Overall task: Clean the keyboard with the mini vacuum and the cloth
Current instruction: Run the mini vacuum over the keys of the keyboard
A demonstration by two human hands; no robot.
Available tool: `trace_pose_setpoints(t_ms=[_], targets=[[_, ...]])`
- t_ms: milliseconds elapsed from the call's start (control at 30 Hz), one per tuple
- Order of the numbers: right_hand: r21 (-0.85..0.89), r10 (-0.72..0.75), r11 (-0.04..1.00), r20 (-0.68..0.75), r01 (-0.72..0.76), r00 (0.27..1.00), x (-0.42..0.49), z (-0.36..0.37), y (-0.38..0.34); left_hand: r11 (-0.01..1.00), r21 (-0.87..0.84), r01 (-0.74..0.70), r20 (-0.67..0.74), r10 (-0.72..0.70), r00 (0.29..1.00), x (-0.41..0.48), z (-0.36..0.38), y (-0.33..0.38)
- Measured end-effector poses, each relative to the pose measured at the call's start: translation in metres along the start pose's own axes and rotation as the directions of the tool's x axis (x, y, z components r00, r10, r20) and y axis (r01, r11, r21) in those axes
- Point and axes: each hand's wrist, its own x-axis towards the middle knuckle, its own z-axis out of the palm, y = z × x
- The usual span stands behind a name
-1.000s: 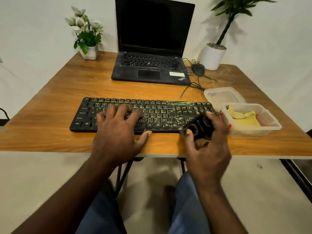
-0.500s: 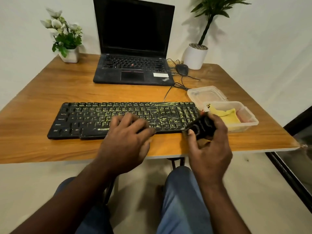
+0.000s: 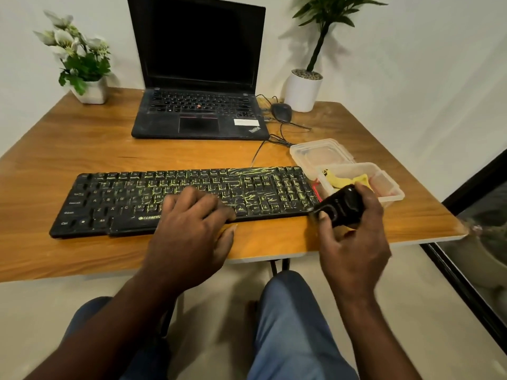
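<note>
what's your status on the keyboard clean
Left hand flat on keyboard. Right hand grips mini vacuum at its near right corner. Yellow cloth in tub, close behind vacuum.

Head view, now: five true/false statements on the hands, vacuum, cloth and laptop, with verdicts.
1. The left hand rests on the keyboard, fingers on the lower middle keys. True.
2. The right hand grips the mini vacuum at the keyboard's right end. True.
3. The yellow cloth lies spread over the keyboard. False: it lies in the clear container to the right of the keyboard.
4. The laptop shows a lit screen. False: the lid is up but the screen is dark.
5. The mouse sits between the laptop and the white plant pot. True.
</note>
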Motion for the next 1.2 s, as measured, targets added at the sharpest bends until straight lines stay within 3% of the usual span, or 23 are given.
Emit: trace_pose_setpoints(t_ms=[100, 267, 467, 633, 733, 933, 1067, 1200], targets=[[0.061, 0.031, 0.998, -0.002, -0.031, 1.0, 0.005, -0.004, -0.003, 1.0, -0.013, 0.023, -0.01, -0.023, 1.0, 0.0, 0.001, 0.001], [0.109, -0.179, 0.98, 0.092, 0.168, 0.98, -0.014, 0.012, -0.026, 0.997, -0.038, 0.071, -0.015, -0.072, 0.997, 0.0, -0.002, -0.001], [0.042, -0.002, 0.999, 0.046, 0.001, 0.999, -0.003, -0.003, -0.005, 0.996, -0.003, 0.09, -0.028, -0.09, 0.996, -0.009, -0.009, -0.011], [0.182, -0.199, 0.968, 0.131, 0.174, 0.971, -0.033, 0.018, -0.054, 0.994, 0.001, 0.109, -0.032, -0.109, 0.994, -0.011, -0.012, -0.012], [0.16, -0.297, 0.95, 0.2, 0.268, 0.934, -0.041, 0.024, -0.056, 0.994, 0.009, 0.11, -0.022, -0.11, 0.994, -0.013, -0.015, -0.015], [0.081, 0.04, 0.995, 0.107, -0.049, 0.993, -0.005, -0.013, -0.006, 0.99, 0.015, 0.143, -0.056, -0.142, 0.988, -0.024, -0.02, -0.026], [0.29, 0.034, 0.952, 0.205, -0.094, 0.978, 0.001, -0.016, -0.01, 0.987, 0.022, 0.161, -0.101, -0.158, 0.982, -0.022, -0.021, -0.023], [0.233, 0.045, 0.967, 0.237, -0.102, 0.97, 0.011, -0.017, -0.002, 0.979, 0.043, 0.198, -0.123, -0.191, 0.974, -0.02, -0.021, -0.019]])
